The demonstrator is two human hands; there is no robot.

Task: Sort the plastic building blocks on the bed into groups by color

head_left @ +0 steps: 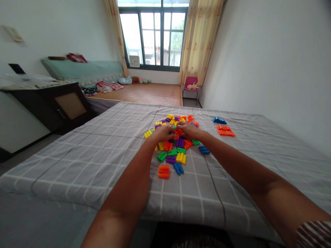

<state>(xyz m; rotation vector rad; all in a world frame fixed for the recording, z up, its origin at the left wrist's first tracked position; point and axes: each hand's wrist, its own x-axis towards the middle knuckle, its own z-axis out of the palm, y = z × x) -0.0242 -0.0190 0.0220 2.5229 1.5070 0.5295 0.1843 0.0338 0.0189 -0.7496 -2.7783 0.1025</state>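
Note:
A pile of small ribbed plastic pieces in yellow, purple, green, orange and blue lies on the grey checked cloth (pixel 103 148). My left hand (pixel 164 133) and my right hand (pixel 188 130) are close together over the middle of this pile, their fingers bent inward. An orange piece (pixel 179 132) shows between them; whether either hand grips it cannot be made out. Nearest to me are an orange piece (pixel 163 172) and a blue piece (pixel 178 168). Another blue piece (pixel 204 150) lies below my right wrist.
At the right, a blue group (pixel 219 120) and an orange group (pixel 226 130) of pieces lie apart from the pile. Beyond the cloth stand a bed (pixel 152 93) and a pink chair (pixel 191 83). A dark cabinet (pixel 69 103) is at the left.

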